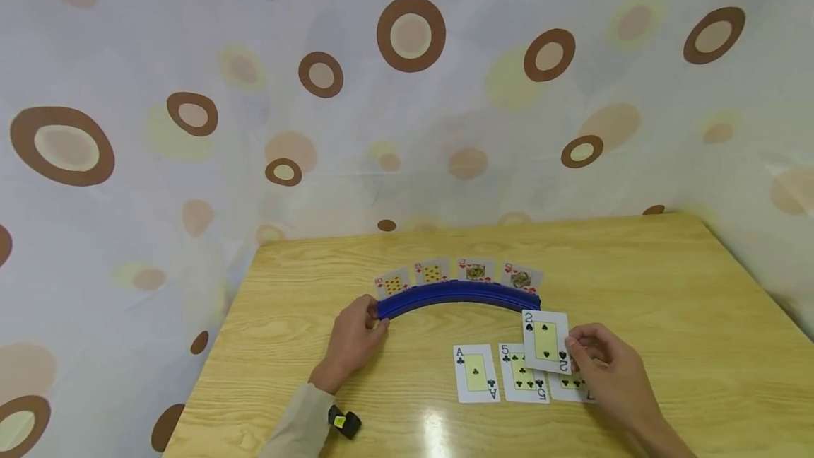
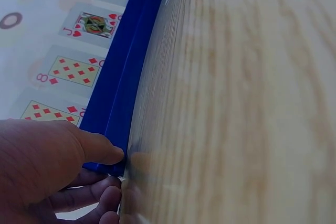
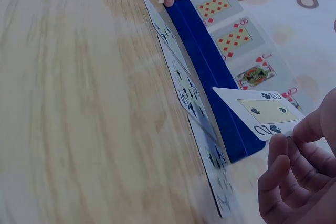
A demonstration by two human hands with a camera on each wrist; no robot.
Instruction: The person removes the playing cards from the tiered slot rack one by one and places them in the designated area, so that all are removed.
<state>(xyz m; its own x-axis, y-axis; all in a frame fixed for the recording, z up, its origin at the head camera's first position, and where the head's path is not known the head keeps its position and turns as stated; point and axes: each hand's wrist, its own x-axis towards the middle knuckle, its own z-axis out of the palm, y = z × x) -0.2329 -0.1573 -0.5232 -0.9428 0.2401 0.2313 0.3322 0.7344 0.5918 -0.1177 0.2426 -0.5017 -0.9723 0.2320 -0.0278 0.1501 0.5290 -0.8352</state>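
Observation:
A curved blue card holder [image 1: 458, 292] stands on the table with the ten of diamonds [image 1: 393, 281], eight of diamonds [image 1: 432, 272], jack of hearts [image 1: 475, 271] and queen of hearts [image 1: 521, 278] upright in it. My left hand [image 1: 353, 338] grips the holder's left end, thumb on the near side. Between thumb and fingers, my right hand [image 1: 613, 370] pinches the two of spades [image 1: 545, 340] by its right edge, near the holder's right end. Below lie the ace of clubs [image 1: 475, 373], the five of clubs [image 1: 523, 384] and a partly hidden club card [image 1: 566, 389].
A small black object with a yellow patch [image 1: 345, 422] is beside the left sleeve [image 1: 299, 423]. Behind the wooden table [image 1: 655, 274] hangs a pale cloth [image 1: 407, 119] patterned with brown rings.

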